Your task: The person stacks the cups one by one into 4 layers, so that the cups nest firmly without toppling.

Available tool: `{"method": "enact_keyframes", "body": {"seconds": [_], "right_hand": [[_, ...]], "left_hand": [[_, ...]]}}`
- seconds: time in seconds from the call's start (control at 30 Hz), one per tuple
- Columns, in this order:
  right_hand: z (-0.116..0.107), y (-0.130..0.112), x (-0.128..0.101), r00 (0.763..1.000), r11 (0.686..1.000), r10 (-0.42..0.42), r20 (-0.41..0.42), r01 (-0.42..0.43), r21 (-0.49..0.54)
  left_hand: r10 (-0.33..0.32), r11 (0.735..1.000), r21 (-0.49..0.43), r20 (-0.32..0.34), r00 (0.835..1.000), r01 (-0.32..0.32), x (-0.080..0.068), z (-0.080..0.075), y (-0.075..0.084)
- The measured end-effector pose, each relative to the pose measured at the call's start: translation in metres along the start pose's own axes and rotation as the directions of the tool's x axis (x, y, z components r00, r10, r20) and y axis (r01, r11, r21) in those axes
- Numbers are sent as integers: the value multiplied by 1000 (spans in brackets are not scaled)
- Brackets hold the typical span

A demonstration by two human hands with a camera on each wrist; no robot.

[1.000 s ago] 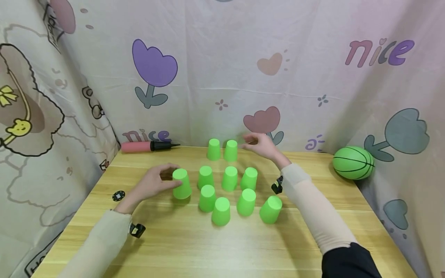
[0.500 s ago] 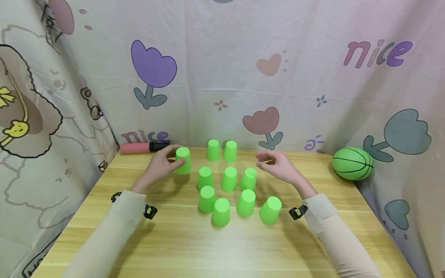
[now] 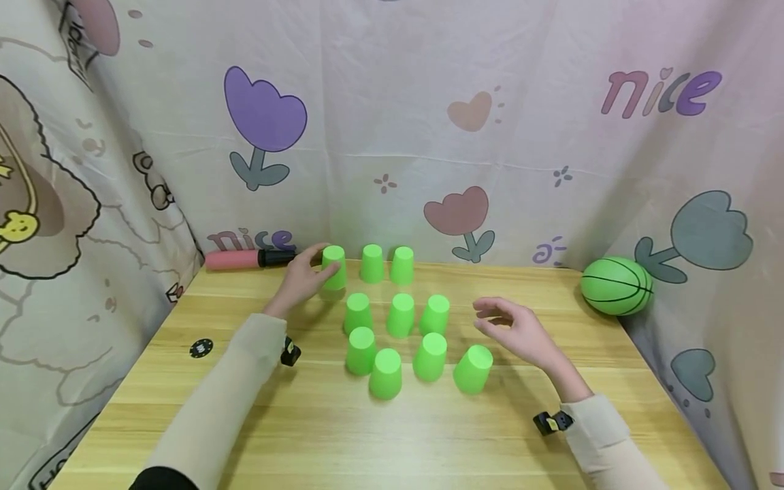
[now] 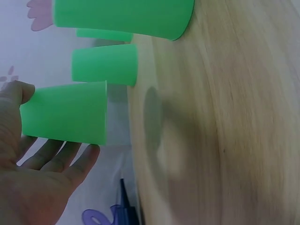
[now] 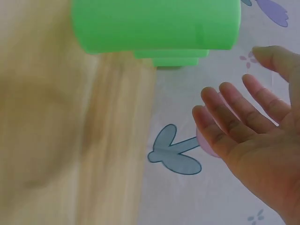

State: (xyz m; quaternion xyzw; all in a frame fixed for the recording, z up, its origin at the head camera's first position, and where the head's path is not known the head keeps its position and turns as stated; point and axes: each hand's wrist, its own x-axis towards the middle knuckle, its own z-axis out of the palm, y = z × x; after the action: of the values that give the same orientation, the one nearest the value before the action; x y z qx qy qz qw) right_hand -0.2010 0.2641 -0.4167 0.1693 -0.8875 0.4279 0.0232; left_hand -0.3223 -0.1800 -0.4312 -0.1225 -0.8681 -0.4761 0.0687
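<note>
Left hand: the left hand (image 3: 304, 278) gripped an upturned green cup (image 3: 333, 267) with thumb and curled fingers (image 4: 70, 152), at the left end of the back row
Held cup: it sat just beside two other green cups (image 3: 386, 264) near the curtain
Right hand: the right hand (image 3: 519, 333) hovered over the table (image 3: 551, 299) with fingers loosely spread, holding nothing, just right of the nearest front cup (image 3: 473, 368)
Other cups: seven stood upturned in two rows between the hands
Edges: a pink pump (image 3: 248, 258) lay behind the left hand; a green ball (image 3: 615, 286) sat far right
</note>
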Motion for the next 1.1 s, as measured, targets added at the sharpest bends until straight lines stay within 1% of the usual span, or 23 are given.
{"method": "enact_keyframes", "body": {"seconds": [0.17, 0.33, 0.5, 0.7, 0.87, 1.0, 1.1], "right_hand": [[6, 3, -19, 1000, 1000, 13, 6, -13, 19], [14, 7, -29, 1000, 999, 17, 13, -17, 39], [21, 8, -35, 1000, 999, 8, 20, -9, 45], [24, 6, -42, 998, 998, 55, 40, -56, 17], [25, 5, -45, 995, 996, 86, 49, -88, 31], [25, 5, -46, 995, 995, 92, 48, -94, 45], [25, 6, -47, 996, 994, 80, 49, -83, 66]], "left_hand": [[-41, 999, -22, 14, 999, 41, 7, 9, -5], [-69, 997, -44, 3, 998, 69, 13, 16, -11], [-84, 995, -50, -7, 996, 84, 21, 20, -16], [-106, 993, -60, -15, 994, 105, 27, 24, -20], [-114, 991, -74, -9, 993, 113, 31, 27, -21], [-124, 989, -76, 1, 992, 124, 34, 29, -21], [-126, 989, -77, 16, 992, 127, 35, 31, -21]]}}
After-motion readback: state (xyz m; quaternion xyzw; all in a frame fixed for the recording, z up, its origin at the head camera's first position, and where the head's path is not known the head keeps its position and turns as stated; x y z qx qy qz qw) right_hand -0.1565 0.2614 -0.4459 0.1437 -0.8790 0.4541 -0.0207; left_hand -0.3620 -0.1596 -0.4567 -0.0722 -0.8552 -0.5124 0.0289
